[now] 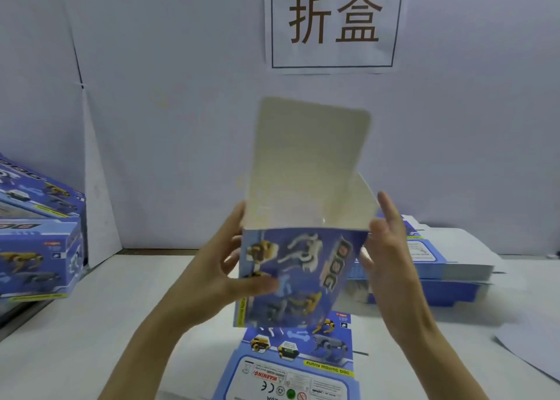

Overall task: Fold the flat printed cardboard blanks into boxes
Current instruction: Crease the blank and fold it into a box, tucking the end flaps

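I hold a blue printed cardboard box (297, 275) with robot-dog pictures upright above the table, its top end open. A white lid flap (309, 157) stands up at the back. My left hand (224, 266) grips the box's left side, thumb across the printed front. My right hand (391, 248) is at the right side with its fingers nearly straight, touching the right edge. A flat printed blank (297, 366) lies on the table just below the box.
A stack of flat blanks (448, 263) lies at the right behind my right hand. Folded boxes (39, 242) are piled at the left edge. A white wall with a paper sign (333, 21) stands behind. A sheet of paper (533, 351) lies at the far right.
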